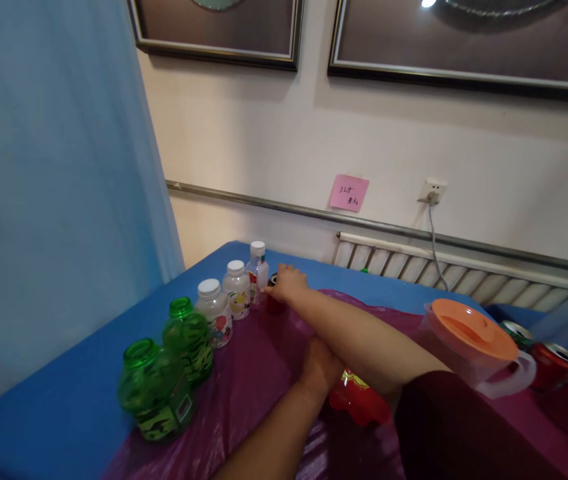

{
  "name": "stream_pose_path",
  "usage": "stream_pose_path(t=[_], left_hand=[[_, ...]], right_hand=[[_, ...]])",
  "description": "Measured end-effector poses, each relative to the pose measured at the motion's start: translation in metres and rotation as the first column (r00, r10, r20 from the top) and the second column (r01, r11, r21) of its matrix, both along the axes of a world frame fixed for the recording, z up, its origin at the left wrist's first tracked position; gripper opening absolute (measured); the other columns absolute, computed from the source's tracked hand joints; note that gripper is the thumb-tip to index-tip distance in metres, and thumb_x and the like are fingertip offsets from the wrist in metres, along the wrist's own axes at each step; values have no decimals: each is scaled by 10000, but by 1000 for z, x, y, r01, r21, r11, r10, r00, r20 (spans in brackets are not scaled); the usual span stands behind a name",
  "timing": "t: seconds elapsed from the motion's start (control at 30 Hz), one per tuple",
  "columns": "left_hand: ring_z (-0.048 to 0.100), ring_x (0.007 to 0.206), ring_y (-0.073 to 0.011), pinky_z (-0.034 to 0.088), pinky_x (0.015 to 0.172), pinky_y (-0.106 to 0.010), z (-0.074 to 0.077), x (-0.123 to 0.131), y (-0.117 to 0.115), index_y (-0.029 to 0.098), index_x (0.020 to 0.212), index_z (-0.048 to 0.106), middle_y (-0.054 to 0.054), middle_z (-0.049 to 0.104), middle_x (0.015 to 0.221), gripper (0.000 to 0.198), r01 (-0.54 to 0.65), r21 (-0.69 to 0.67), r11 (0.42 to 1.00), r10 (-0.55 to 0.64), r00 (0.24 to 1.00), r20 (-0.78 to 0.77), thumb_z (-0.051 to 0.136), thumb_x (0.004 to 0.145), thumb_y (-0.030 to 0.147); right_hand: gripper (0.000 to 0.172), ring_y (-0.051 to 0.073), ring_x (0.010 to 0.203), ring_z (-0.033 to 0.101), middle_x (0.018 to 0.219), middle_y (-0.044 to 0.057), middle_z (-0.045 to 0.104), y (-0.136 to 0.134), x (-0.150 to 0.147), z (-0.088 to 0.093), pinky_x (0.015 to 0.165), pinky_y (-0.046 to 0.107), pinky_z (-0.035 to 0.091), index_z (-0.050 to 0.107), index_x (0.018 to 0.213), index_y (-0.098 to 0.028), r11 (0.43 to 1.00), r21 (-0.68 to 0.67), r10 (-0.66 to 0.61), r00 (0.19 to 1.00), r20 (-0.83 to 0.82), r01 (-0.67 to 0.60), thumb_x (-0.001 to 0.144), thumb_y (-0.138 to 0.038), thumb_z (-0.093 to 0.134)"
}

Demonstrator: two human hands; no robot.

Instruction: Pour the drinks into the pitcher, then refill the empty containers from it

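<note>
My right hand (pixel 288 283) reaches across to the far side of the table and closes over the top of a red can (pixel 276 304), right beside a row of three clear bottles with white caps (pixel 237 288). My left hand (pixel 320 367) lies lower on the purple plastic sheet (pixel 254 393), under my right forearm. Its fingers are hidden there, next to a red glossy object with a yellow mark (pixel 359 400). Whether it grips that object I cannot tell.
Two green plastic bottles without caps (pixel 157 390) stand at the near left on the blue table cover (pixel 64 400). A clear pitcher with an orange lid (pixel 474 333) and several red cans (pixel 557 363) stand at the right. A blue curtain hangs left, a radiator behind.
</note>
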State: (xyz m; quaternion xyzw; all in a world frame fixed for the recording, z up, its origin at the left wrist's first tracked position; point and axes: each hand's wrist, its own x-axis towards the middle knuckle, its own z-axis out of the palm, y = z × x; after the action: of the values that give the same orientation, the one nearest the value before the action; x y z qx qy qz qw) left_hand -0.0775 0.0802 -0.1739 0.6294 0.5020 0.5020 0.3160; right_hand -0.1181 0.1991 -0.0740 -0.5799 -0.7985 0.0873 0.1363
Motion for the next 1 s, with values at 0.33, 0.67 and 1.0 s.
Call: stream_pose_path(t=[0.33,0.67,1.0], left_hand=[[738,782,-274,567,662,-321,2,1,-2,195,693,711,-27,784,733,116,35,27,999,-33,997,-67,635,768,150],[738,773,-239,566,687,-315,8,8,-12,188,890,722,-63,781,838,119,43,87,995,-34,994,-101,646,805,153],[660,728,-187,549,714,-314,23,4,-26,222,955,634,-30,674,803,79,-54,619,784,167,978,-127,570,914,199]], right_hand=[[412,254,1118,662,1284,102,656,5,11,-9,964,483,551,635,1288,-177,999,-20,39,999,-34,-40,987,-456,672],[656,273,1299,562,1391,152,608,-39,69,-2,1118,409,430,492,1417,-141,935,296,275,928,-253,-196,841,-293,767],[688,320,1250,580,1329,160,613,-94,171,4,1092,536,468,447,1452,-183,855,517,274,880,-388,-39,810,-237,689]])
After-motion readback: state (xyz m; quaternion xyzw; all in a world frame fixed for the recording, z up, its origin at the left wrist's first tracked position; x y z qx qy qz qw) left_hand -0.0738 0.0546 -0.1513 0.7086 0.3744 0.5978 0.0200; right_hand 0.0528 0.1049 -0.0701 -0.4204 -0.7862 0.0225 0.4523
